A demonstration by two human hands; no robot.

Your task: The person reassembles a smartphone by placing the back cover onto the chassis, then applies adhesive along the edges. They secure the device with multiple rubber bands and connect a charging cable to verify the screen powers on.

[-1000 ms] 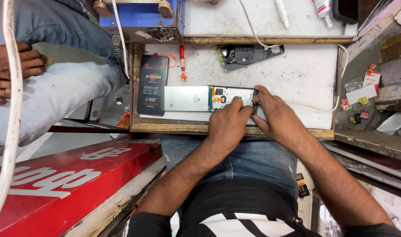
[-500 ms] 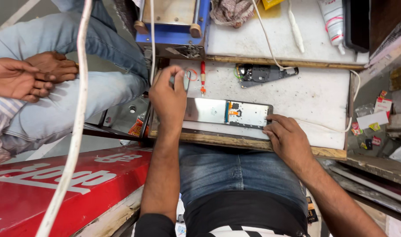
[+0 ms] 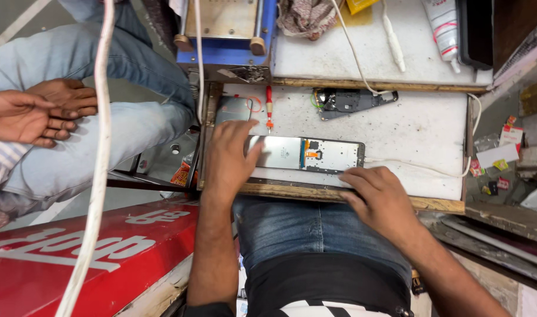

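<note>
An opened phone screen assembly, silver with a white right half, lies flat on the white work board. My left hand lies flat on the board at its left end, fingers spread, thumb touching the assembly. My right hand rests at the near right edge, fingertips on the assembly's lower rim. A grey glossy panel lies just beyond my left hand, partly hidden by it. A red screwdriver lies beside that panel.
A dark phone frame with a wire lies at the back. A blue machine, a cloth and a white tube sit on the upper shelf. Another person's hands rest on their knees at left. A thick white cable hangs across a red sign.
My left hand left the assembly's right end, reached to the upper left, then came down flat beside the left end. My right hand slid to the near right edge.
</note>
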